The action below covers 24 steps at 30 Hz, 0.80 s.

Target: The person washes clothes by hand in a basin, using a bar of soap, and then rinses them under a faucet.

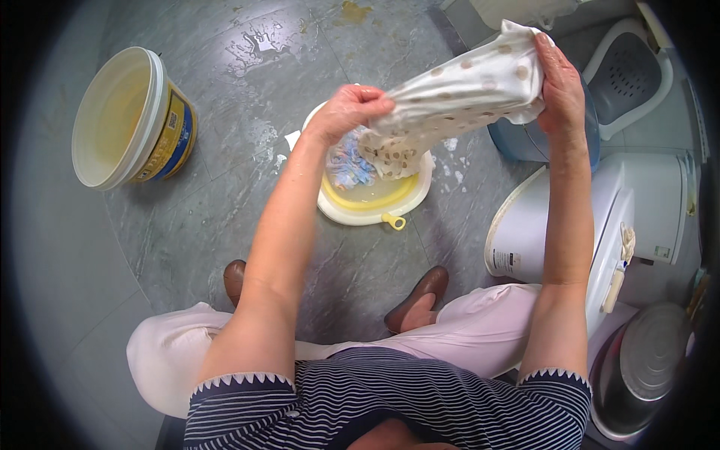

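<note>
A wet white cloth garment with brown dots (472, 79) is stretched between my two hands above the floor. My left hand (349, 112) is closed on its lower left end, over the basin. My right hand (562, 90) grips the wider end, higher up on the right, with the thumb along its edge. Part of the dotted cloth droops into a white and yellow basin (364, 217), which holds some water. Beside that part, a crumpled blue and multicoloured cloth (349, 165) lies in the basin. My left forearm hides some of the basin's left side.
A white bucket (112, 120) with yellowish liquid stands at the left. On the right are a blue bucket (517, 142), a grey and white perforated basket (630, 75), a large white fixture (517, 225) and a dark lidded pot (652, 360). Water puddles (262, 41) wet the grey floor.
</note>
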Motion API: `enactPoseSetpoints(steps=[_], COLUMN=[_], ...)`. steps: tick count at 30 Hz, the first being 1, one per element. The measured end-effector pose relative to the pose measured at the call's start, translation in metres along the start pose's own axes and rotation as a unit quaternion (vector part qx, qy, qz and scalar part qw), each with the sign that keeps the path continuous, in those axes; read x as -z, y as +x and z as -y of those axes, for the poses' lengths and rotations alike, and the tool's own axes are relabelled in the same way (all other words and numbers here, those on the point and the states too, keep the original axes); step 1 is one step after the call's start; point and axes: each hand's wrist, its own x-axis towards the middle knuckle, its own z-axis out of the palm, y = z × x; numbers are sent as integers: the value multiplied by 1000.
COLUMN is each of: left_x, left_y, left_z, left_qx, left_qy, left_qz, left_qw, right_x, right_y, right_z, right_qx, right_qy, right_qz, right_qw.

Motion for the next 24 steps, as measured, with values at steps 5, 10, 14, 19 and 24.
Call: enactPoseSetpoints(steps=[5, 10, 14, 19, 24], left_x=[-1, 4, 3, 16, 19], left_y=[-3, -7, -6, 3, 1], left_z=[-35, -36, -27, 1, 13], left_qx=[-73, -38, 22, 76, 57], left_qy=[-201, -171, 136, 155, -38], left_qz=[-5, 18, 83, 40, 20], left_qw=[977, 984, 987, 984, 997], right_x=[33, 40, 31, 27, 37], right_y=[13, 16, 13, 18, 22], right_z=[-8, -12, -8, -3, -1], right_qx=[-31, -42, -1, -27, -33], right_qy=[-37, -24, 36, 68, 101], right_qz=[-5, 0, 11, 41, 66], right_qw=[999, 999, 999, 997, 992])
